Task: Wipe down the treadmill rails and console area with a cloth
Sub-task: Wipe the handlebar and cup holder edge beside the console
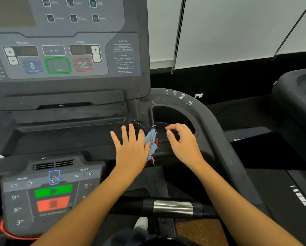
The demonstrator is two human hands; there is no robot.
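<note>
A crumpled cloth [151, 139] in light blue, dark blue and red lies on the black console ledge [69, 139] next to the cup holder recess [171, 118]. My left hand [131, 148] presses flat on the cloth with its fingers spread, and covers most of it. My right hand [182, 142] hovers just right of the cloth over the recess, fingers loosely curled, holding nothing. The upper console panel [63, 55] with start and stop buttons stands behind. The curved right rail [217, 132] is dusty and carries white specks.
A lower control panel [51, 192] with green and red buttons sits at front left. A handlebar with a metal sensor [172, 207] crosses below my arms. A neighbouring machine [297, 96] stands at right. A shoe [141, 223] shows at the bottom.
</note>
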